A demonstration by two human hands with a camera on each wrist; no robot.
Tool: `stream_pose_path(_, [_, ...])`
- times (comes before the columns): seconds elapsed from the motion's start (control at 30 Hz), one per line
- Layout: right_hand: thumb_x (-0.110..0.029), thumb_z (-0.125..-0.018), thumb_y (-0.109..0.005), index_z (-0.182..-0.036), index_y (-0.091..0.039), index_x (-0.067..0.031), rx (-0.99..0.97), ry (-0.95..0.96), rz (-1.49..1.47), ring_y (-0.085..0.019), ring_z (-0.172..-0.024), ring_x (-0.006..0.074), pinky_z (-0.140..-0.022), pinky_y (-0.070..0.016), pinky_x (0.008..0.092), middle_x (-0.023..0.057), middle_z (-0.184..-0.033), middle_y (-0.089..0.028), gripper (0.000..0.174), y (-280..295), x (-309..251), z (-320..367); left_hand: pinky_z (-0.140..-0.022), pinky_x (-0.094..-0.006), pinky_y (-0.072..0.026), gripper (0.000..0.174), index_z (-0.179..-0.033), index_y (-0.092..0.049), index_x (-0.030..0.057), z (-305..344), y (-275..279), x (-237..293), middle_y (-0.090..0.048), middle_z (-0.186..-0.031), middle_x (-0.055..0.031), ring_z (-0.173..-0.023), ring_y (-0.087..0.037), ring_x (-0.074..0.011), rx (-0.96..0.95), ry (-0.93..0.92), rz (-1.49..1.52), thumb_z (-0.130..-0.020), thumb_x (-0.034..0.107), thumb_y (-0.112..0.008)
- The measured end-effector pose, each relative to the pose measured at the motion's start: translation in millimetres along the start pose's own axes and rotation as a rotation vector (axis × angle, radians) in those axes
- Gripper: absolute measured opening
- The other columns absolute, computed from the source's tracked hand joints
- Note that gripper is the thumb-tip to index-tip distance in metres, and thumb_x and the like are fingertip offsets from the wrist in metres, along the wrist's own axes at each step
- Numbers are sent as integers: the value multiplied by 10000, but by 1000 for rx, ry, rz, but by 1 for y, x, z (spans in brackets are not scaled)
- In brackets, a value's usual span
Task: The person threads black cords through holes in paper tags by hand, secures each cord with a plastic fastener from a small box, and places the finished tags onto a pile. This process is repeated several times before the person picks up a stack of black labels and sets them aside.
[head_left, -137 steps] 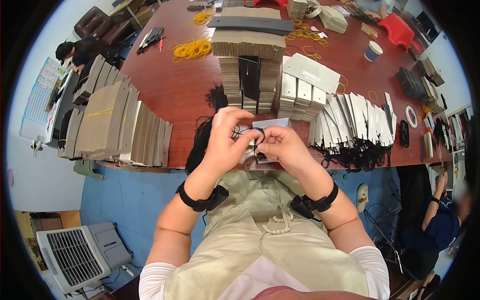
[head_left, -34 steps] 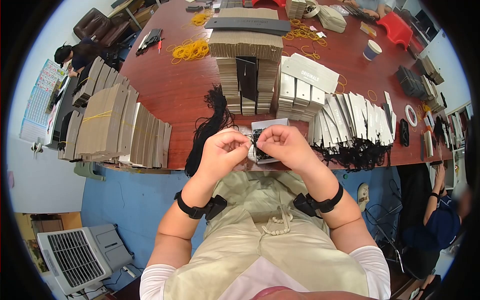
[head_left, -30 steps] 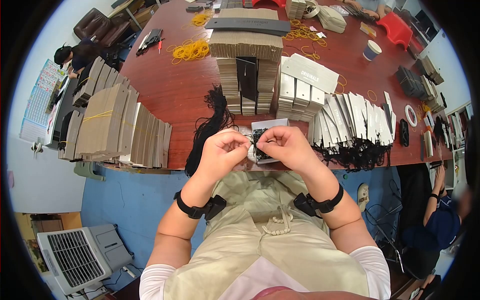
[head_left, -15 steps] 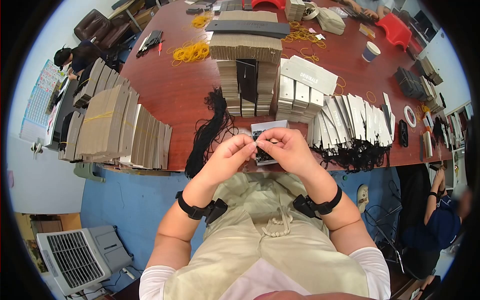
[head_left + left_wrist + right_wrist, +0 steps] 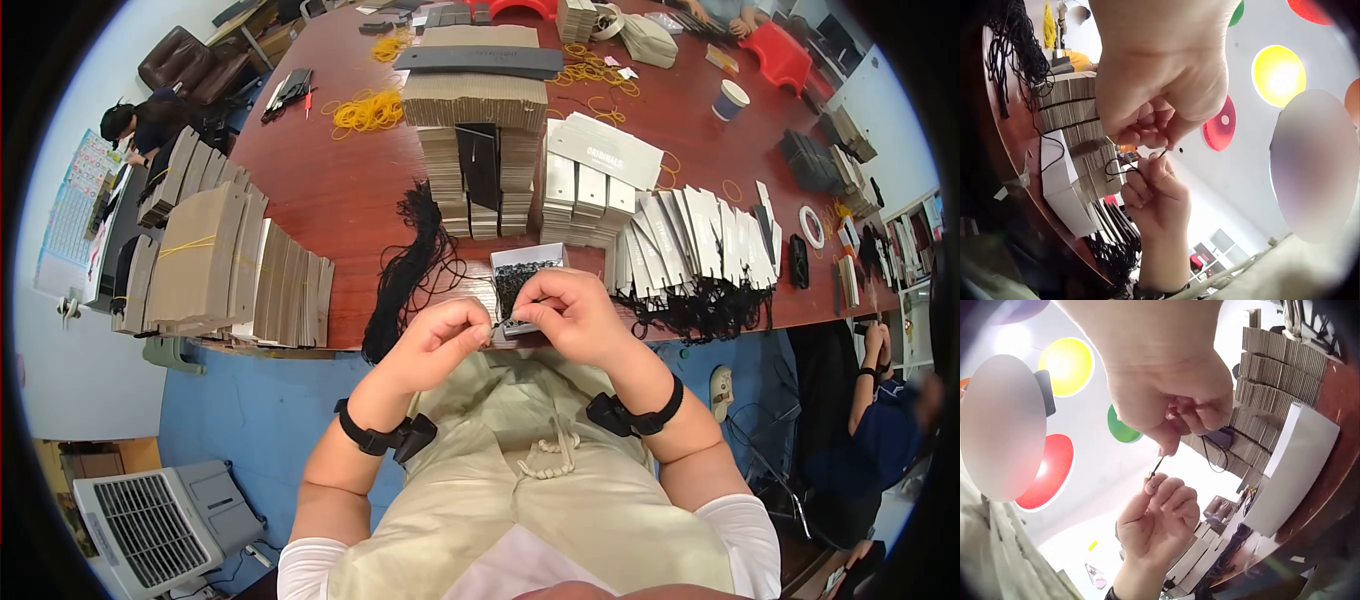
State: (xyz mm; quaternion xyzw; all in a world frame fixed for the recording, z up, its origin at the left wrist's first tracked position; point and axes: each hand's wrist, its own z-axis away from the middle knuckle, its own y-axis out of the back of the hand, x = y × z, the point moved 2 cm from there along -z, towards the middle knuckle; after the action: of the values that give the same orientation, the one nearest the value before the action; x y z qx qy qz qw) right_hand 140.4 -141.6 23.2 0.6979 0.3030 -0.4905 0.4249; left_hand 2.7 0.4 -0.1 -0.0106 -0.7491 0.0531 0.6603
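Left hand (image 5: 438, 344) and right hand (image 5: 570, 314) – thumbs and fingers pinching black cord (image 5: 1157, 467) stretched between. White box (image 5: 530, 257) near – small black pieces (image 5: 514, 284) inside.

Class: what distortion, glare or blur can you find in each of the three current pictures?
Head: black rounded corners, scene bowed towards the edges; left wrist: table edge curved, yellow ceiling circle very bright, an oval patch blurred out; right wrist: nearly white glare beside the left hand, a second oval blurred away.
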Motion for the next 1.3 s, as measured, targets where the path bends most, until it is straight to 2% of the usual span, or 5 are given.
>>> stream_pose_path(0.27, [-87, -736, -654, -779, -610, -57, -63, 420, 272, -512, -641, 262, -581, -428, 346, 85, -704, -508, 68, 13, -23, -18, -795, -271, -352, 141, -869, -470, 69, -28, 3, 0, -492, -985, -74, -861, -493, -132, 78, -79, 452, -810, 166, -554])
stream_pose_path(0.47, [-108, -686, -697, -847, -637, -44, -112, 393, 529, -577, -777, 286, -667, -469, 359, 99, -832, -583, 183, 24, -25, -35, -481, -206, -254, 195, -896, -485, 71, -38, -3, -12, -410, -675, 33, -524, -306, -48, 18, 308, 482, -956, 252, -445])
stream_pose_path(0.7, [-163, -709, -690, -869, -656, -52, 743, 168, 1237, -522, -986, 302, -860, -419, 408, 106, -1047, -595, 198, 85, 9, -66, -436, -192, -203, 227, -828, -531, 59, -34, -2, -18, -362, -596, 62, -478, -250, -20, 211, 263, 391, -958, 229, -453])
stream_pose_path(1.0, [-89, -701, -664, -879, -630, -55, 684, 94, 970, -570, -852, 289, -774, -450, 396, 121, -865, -614, 184, 91, 16, -58, -433, -169, -215, 189, -898, -577, 59, -23, 15, -2, -401, -611, 100, -490, -277, 9, 311, 274, 243, -934, 232, -512])
stream_pose_path(1.3, [11, -744, -660, -861, -600, -8, 444, 196, -135, -549, -688, 103, -619, -455, 227, 35, -769, -574, 133, 9, -16, -67, -406, -185, -173, 153, -947, -564, 25, -38, 16, 37, -357, -576, 101, -450, -224, 4, 405, 71, 111, -933, 164, -501])
